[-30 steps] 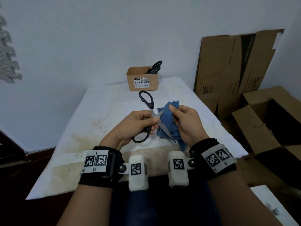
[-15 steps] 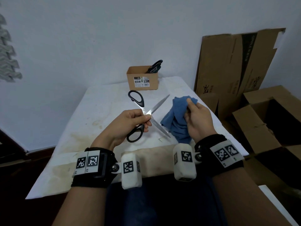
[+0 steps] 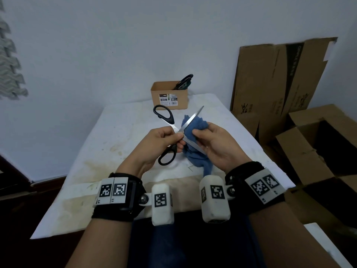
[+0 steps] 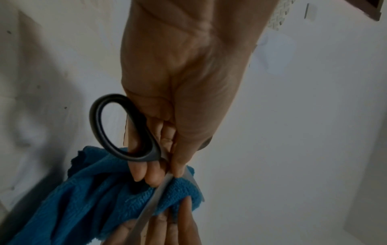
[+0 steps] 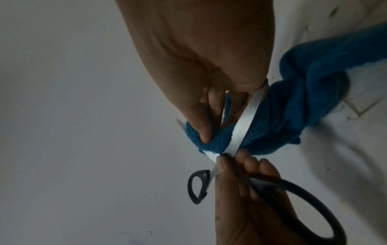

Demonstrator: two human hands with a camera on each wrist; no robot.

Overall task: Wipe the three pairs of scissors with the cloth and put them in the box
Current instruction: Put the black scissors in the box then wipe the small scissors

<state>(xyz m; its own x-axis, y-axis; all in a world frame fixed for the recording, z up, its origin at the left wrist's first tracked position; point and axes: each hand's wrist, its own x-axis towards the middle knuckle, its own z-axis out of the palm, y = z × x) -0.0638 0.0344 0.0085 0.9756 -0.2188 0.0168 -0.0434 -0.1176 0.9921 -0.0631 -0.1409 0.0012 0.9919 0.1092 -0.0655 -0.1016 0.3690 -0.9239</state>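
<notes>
Black-handled scissors (image 3: 168, 122) (image 4: 123, 129) (image 5: 243, 126) are spread wide open above the white table (image 3: 119, 136). My left hand (image 3: 164, 142) (image 4: 167, 99) pinches them near the pivot. My right hand (image 3: 214, 146) (image 5: 201, 74) grips a blue cloth (image 3: 195, 132) (image 4: 94, 190) (image 5: 314, 92) folded round one blade close to the pivot; the other blade lies across the cloth. A small cardboard box (image 3: 170, 95) stands at the table's far edge with black scissor handles (image 3: 184, 82) sticking out of it.
Flattened cardboard (image 3: 278, 78) leans against the wall to the right of the table. Open cardboard cartons (image 3: 318, 144) sit on the floor at the right. The tablecloth carries yellowish stains (image 3: 92, 165) on its near left part.
My right hand has brought the cloth back from the right onto the blade near the pivot. The left hand still holds the opened scissors, now a little further right.
</notes>
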